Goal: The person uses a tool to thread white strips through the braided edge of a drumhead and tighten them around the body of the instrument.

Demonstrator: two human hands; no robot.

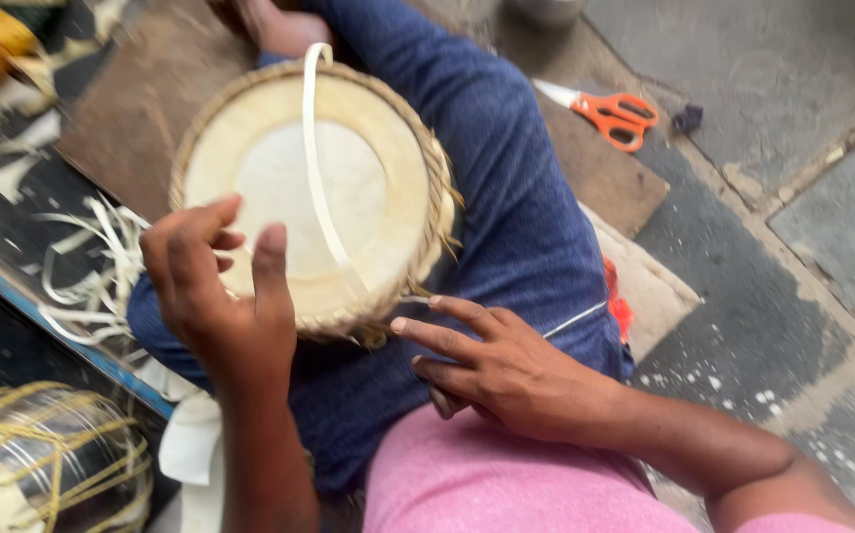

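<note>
Left hand (215, 296) on woven basket (314, 192), scissors (610, 114)

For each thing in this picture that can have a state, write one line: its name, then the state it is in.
Round woven basket: propped on the lap, flat round face up, rim edged with fraying weave.
Pale strip: lying loose across the basket's face.
Left hand: open, fingers on the basket's near edge.
Right hand: open, fingers spread, beside the rim.
Orange-handled scissors: closed, lying on the floor.
Pale offcut strips: loose, in a heap.
</note>
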